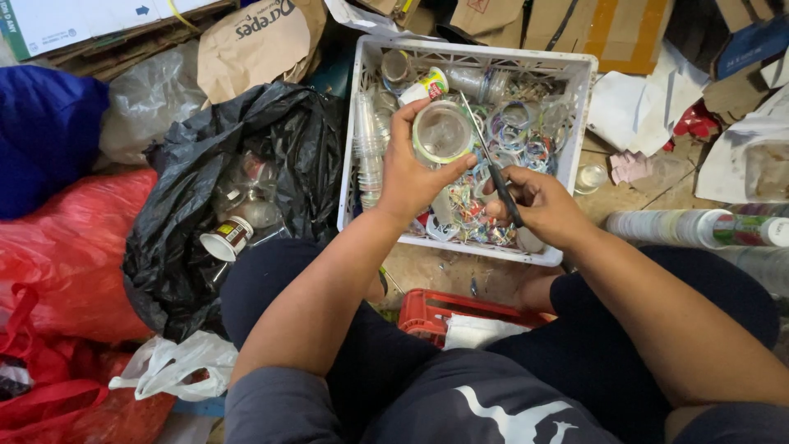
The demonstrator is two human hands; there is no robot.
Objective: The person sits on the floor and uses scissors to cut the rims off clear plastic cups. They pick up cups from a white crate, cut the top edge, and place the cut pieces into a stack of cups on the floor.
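- The left hand [411,177] is gripping a clear plastic cup [442,131] by its side, fingers wrapped round it, mouth facing the camera, above the white crate [575,74].
- The right hand [538,201] is closed round the handles of scissors [493,168], whose blades are reaching up beside the cup's rim.
- To my eye, a clean cut calls for a steady cup, turned slowly into the blades, with the thumb kept off the cutting line.
- The crate is holding cut plastic rings, coloured scraps and stacked clear cups [370,144].
- The black bag [181,247] to the left is holding more whole cups, one white cup [226,238] among them.
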